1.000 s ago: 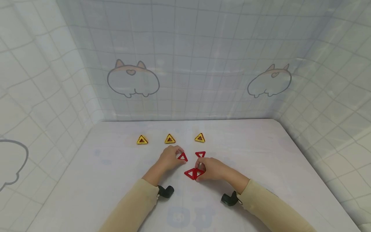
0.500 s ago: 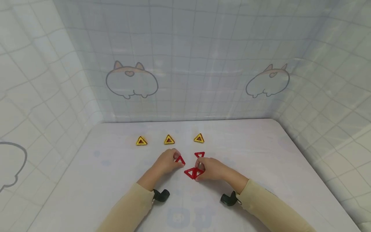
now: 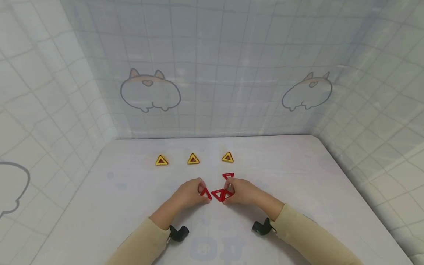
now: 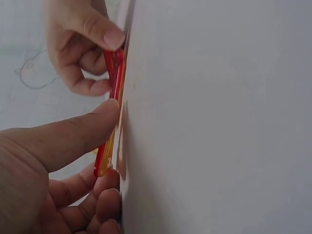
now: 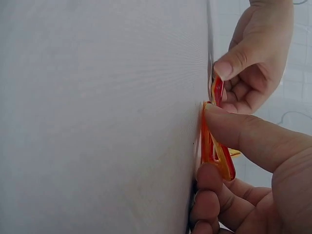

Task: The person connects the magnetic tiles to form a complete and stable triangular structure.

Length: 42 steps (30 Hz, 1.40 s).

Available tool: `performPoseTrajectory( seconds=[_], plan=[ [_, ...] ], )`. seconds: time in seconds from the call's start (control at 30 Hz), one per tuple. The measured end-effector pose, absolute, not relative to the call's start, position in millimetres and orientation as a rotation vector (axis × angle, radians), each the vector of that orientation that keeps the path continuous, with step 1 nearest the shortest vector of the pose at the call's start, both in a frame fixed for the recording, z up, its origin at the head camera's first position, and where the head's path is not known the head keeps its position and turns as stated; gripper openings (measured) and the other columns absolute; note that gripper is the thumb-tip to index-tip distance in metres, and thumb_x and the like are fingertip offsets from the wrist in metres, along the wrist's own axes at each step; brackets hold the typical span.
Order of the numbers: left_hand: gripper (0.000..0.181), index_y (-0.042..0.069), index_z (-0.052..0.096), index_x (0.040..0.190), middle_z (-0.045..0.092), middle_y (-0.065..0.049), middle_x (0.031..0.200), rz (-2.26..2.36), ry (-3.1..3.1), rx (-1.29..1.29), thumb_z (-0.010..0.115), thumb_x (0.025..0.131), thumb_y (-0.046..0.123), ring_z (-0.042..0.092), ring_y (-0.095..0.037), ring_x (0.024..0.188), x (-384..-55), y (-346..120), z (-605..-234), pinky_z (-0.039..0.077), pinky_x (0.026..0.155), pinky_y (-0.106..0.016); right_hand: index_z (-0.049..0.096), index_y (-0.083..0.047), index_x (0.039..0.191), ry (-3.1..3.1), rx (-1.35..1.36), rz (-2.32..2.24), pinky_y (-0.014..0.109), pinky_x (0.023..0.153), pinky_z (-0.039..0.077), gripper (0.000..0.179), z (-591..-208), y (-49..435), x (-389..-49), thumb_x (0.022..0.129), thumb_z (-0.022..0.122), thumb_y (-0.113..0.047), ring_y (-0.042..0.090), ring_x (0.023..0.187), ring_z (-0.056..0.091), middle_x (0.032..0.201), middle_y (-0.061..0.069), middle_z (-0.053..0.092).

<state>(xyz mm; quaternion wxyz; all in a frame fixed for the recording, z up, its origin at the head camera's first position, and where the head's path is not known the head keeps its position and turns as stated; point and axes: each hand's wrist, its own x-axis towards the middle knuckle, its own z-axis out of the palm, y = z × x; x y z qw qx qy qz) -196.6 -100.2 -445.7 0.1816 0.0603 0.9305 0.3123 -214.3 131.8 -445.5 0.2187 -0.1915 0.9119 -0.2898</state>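
Note:
In the head view my left hand (image 3: 189,194) pinches a small red triangle tile (image 3: 208,193) by its edges, between thumb and fingers. My right hand (image 3: 244,191) pinches another red triangle tile (image 3: 225,196). A third red triangle tile (image 3: 217,191) joins that one along its left side, with a narrow gap between it and the left hand's tile. Both wrist views show the held tiles close over the white surface, with orange-yellow showing beside the red. Just behind the right fingers lies one more red triangle tile (image 3: 228,174), partly covered by them.
Three yellow triangle tiles, a left one (image 3: 161,161), a middle one (image 3: 193,159) and a right one (image 3: 228,158), lie in a row farther back on the white table (image 3: 281,162). A grid-patterned curtain (image 3: 232,92) hangs behind and along both sides.
My left hand has moved toward me with its red tile, coming level with the joined pair. The right hand has stayed nearly in place, and the joined pair has turned slightly.

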Motion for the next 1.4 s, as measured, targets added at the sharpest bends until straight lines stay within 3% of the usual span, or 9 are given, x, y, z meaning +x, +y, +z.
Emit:
performPoseTrajectory(
  seconds=[0.97,1.4],
  plan=[
    [0.042,0.008,0.061,0.102,0.059,0.001,0.082,0.819,2.697,0.234,0.087,0.077,0.029,0.054,-0.016,0.076,-180,-81,-446,0.050,0.068,-0.032,0.060,-0.017,0.101,2.537,-0.477,-0.782,0.031,0.061,0.045,0.041,-444,127,-214,0.075,0.088,-0.030,0.017,0.072,0.053,0.075,0.000,0.059],
    [0.046,0.007,0.059,0.110,0.061,-0.002,0.092,0.880,2.702,0.195,0.086,0.078,0.026,0.057,-0.018,0.083,-176,-79,-446,0.055,0.076,-0.038,0.062,-0.014,0.104,2.530,-0.466,-0.793,0.032,0.065,0.050,0.041,-443,128,-212,0.075,0.088,-0.026,0.017,0.076,0.056,0.078,-0.002,0.061]
  ],
)
